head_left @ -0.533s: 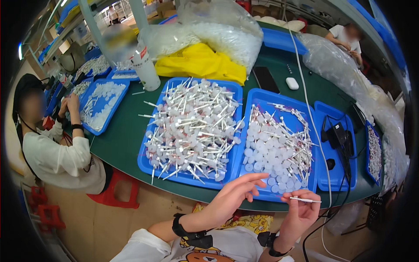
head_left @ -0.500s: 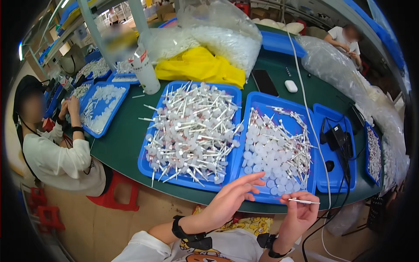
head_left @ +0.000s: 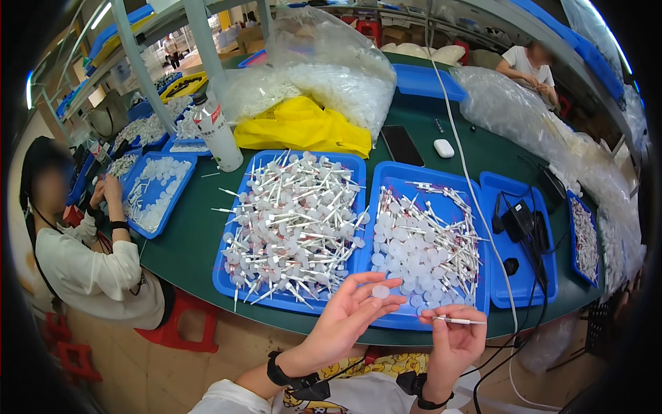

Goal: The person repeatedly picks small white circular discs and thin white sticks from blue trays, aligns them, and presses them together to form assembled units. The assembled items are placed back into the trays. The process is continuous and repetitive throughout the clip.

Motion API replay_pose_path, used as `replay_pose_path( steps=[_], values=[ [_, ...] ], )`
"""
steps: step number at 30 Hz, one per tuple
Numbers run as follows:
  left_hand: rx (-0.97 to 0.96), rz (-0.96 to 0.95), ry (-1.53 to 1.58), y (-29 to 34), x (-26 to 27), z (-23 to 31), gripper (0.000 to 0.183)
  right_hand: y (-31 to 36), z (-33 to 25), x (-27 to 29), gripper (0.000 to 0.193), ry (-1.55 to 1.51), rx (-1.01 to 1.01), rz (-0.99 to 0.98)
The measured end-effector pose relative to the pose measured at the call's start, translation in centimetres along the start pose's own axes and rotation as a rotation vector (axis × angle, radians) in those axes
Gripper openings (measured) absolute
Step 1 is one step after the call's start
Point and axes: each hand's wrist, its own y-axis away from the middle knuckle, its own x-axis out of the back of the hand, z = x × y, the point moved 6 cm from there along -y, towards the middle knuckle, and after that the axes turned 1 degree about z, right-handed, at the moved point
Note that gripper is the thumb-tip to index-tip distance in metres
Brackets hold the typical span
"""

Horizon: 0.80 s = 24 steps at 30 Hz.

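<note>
A round, translucent white disc point(head_left: 380, 292) is held at the fingers of my left hand point(head_left: 348, 310). My right hand point(head_left: 456, 343) pinches a slim white stick with a thin metallic-looking tip point(head_left: 460, 321), which points to the right. Both hands hover at the near edge of a blue tray point(head_left: 485, 293). In that tray lie loose discs point(head_left: 402, 252) on the left and white sticks point(head_left: 463, 252) on the right. Left of it, another blue tray point(head_left: 222, 279) is heaped with sticks that have discs fitted on them point(head_left: 293, 224).
A white cable point(head_left: 476, 190) hangs across the right tray. Further right, a blue tray point(head_left: 498, 276) holds black adapters and cords point(head_left: 520, 222). A phone point(head_left: 403, 145), a white case point(head_left: 443, 148) and a bottle point(head_left: 217, 134) stand behind. A co-worker point(head_left: 86, 234) sits left.
A disc now shows in my left hand, whose fingers looked empty before. My right hand keeps the stick. The view has shifted slightly.
</note>
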Motion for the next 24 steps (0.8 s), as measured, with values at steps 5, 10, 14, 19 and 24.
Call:
replay_pose_path(
  steps=[5, 10, 14, 19, 24],
  values=[
    [-0.013, -0.056, -0.082, 0.5, 0.6, 0.5, 0.026, -0.4, -1.4, -1.9, 0.03, -0.023, 0.14, -0.12],
    [-0.072, -0.139, -0.124, 1.2, 0.5, 0.8, 0.027, -0.3, -1.6, -3.3, 0.027, 0.038, 0.197, -0.123],
    [-0.043, -0.164, -0.068, 1.5, 0.9, 0.6, 0.026, 0.1, -1.0, -3.5, 0.028, 0.062, 0.205, -0.181],
    [-0.037, -0.104, -0.021, 1.2, 1.7, 0.6, 0.021, 0.3, -1.1, -3.6, 0.03, 0.056, 0.216, -0.18],
    [0.035, -0.182, 0.23, 0.9, 2.4, -0.8, 0.016, 0.7, -0.9, -3.7, 0.03, 0.062, 0.215, -0.233]
  ],
)
